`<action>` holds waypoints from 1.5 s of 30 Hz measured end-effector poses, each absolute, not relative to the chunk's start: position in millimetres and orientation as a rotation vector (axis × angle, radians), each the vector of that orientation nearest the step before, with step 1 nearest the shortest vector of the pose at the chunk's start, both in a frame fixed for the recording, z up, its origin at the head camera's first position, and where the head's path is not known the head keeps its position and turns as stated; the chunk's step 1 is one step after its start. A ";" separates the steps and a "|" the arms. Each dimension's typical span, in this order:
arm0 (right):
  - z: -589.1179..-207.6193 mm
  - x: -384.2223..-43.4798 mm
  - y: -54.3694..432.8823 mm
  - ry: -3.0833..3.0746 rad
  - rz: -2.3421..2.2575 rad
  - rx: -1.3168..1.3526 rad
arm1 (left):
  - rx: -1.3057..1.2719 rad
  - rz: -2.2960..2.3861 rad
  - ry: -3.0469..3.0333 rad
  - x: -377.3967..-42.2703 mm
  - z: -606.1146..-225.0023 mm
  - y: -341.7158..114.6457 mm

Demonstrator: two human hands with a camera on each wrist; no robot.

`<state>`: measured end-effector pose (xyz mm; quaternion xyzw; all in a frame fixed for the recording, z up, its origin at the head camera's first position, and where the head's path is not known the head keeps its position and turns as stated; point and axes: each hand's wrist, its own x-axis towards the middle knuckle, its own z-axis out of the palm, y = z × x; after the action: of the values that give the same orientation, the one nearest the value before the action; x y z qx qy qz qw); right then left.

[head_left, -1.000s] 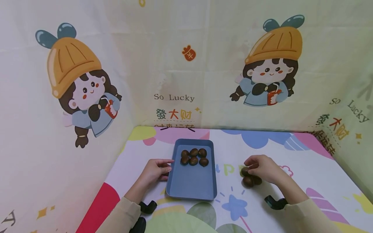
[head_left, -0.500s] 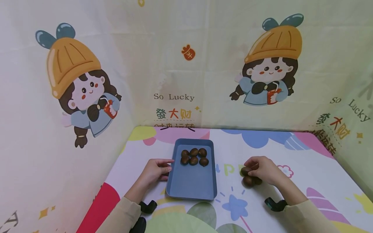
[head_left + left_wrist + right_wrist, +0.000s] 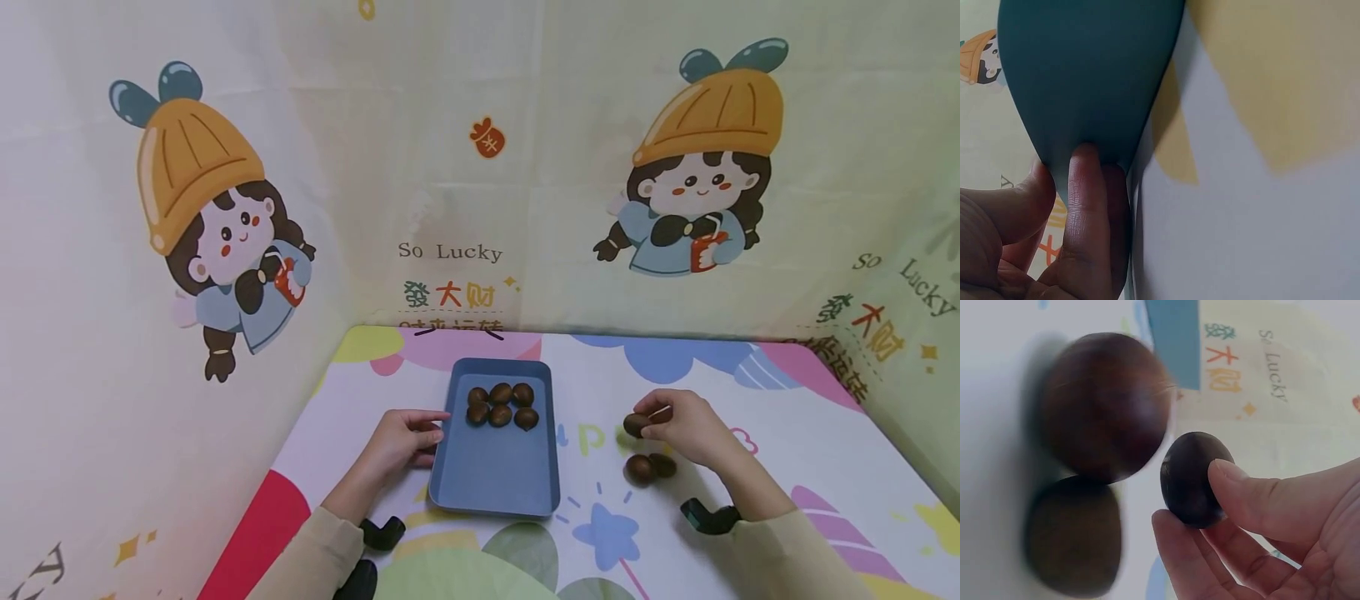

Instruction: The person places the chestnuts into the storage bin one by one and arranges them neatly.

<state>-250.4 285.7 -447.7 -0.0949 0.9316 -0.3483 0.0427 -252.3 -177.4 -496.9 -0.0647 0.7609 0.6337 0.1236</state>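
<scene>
In the head view my right hand [image 3: 684,423] pinches a dark brown chestnut [image 3: 637,426] between thumb and fingertips, raised off the table. Below it two more chestnuts [image 3: 641,470] lie side by side; the right wrist view shows the round one [image 3: 1107,406] and the smaller one [image 3: 1075,537] close up. At the left side of a blue-grey tray [image 3: 495,487] is my left hand [image 3: 401,440], its fingertips touching the rim and outer wall. Straight fingers [image 3: 1085,206] lie against that wall in the left wrist view. Several chestnuts [image 3: 500,415] sit in two rows inside the tray.
A colourful printed cloth [image 3: 525,562] covers the table. Printed fabric walls [image 3: 555,167] stand close behind it and along both sides. Black wrist devices [image 3: 708,517] hang beneath both forearms.
My right hand has lifted one chestnut up from the small group, leaving two together on the table. The left hand and the tray have stayed in place.
</scene>
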 end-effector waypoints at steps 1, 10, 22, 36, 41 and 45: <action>-446.0 -251.3 284.7 2.847 -1.073 -0.295 | -0.189 1.848 2.220 -252.2 -497.2 -177.3; -430.7 -256.1 267.6 2.836 -1.087 -0.307 | -0.186 1.860 2.219 -251.6 -497.8 -176.5; -420.1 -265.5 226.3 2.806 -1.178 -0.371 | -0.197 1.848 2.248 -251.1 -500.1 -174.7; -410.0 -272.0 172.2 2.700 -1.374 -0.506 | -0.190 1.868 2.223 -250.5 -501.1 -176.6; -409.5 -274.9 151.2 2.677 -1.421 -0.533 | -0.198 1.879 2.216 -249.4 -501.6 -176.2; -410.2 -276.5 135.2 2.655 -1.443 -0.526 | -0.198 1.877 2.219 -248.9 -501.6 -175.6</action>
<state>-276.5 135.2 -410.2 -0.1713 0.8650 -0.4702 0.0372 -248.9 -175.6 -501.6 -0.0676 0.7568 0.6402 0.1137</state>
